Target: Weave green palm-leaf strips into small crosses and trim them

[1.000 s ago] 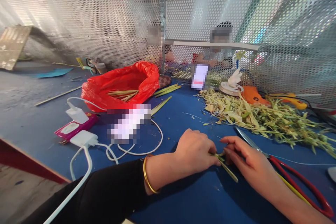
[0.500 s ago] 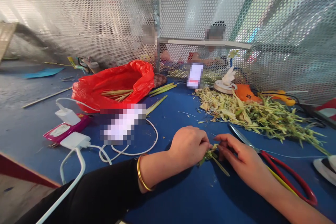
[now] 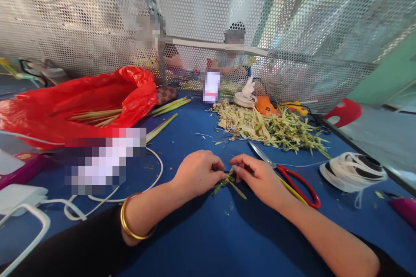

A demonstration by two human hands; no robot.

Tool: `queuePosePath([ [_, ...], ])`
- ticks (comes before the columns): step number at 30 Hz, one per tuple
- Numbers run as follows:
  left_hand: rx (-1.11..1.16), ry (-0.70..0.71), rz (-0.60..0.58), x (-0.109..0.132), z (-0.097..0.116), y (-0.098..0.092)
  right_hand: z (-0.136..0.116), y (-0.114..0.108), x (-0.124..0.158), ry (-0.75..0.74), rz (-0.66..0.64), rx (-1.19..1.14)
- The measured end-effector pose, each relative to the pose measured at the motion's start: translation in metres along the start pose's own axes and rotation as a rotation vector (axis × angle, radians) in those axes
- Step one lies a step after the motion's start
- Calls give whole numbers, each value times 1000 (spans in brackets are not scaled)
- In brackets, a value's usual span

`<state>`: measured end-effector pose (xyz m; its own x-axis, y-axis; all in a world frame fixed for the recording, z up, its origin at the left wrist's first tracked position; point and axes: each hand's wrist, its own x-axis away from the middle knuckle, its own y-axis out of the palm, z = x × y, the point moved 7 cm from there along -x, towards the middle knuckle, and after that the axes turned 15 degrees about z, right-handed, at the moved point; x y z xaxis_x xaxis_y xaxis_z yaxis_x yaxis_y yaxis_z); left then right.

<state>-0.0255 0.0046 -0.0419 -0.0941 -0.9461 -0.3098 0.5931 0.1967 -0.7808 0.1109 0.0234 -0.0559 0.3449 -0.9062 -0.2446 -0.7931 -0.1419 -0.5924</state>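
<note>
Near the middle of the blue table (image 3: pixel 201 242), my left hand (image 3: pixel 199 173) pinches a small bundle of green leaf strips (image 3: pixel 230 181) between thumb and fingers. My right hand (image 3: pixel 256 177) closes on the same bundle from the other side, its fingertips touching the upper end. One strip hangs down between the hands. A thin thread runs on the table to the right, beyond the right hand. Scissors (image 3: pixel 297 181) with red handles lie just past my right hand, blades pointing away and to the left.
A red plastic bag (image 3: pixel 42 104) of long stalks stands at left. Leaf scraps (image 3: pixel 269 127) are piled behind the scissors. White ribbon (image 3: pixel 352 171) is at right, a white cable (image 3: pixel 159 169) at left. Two people are visible behind the perforated metal screen (image 3: pixel 201 8).
The view has turned to the right, bringing the whole white ribbon roll and a red chair into sight. Both hands remain at the bundle, with the left thumb now more visible.
</note>
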Motion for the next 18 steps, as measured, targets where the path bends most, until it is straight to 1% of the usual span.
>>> queuePosePath([
  [3,17,-8,-44,1,-2,4,-3,0,0,-54,-7,48],
  [6,-2,-2,-63,0,-2,4,-6,1,1,-89,-13,80],
  [10,-50,81,-86,1,6,3,-9,2,3,-121,-26,100],
  [13,-76,135,-60,3,12,3,-9,4,4,-135,-34,104],
  [18,2,62,-23,5,11,6,-4,8,5,-135,-24,115],
])
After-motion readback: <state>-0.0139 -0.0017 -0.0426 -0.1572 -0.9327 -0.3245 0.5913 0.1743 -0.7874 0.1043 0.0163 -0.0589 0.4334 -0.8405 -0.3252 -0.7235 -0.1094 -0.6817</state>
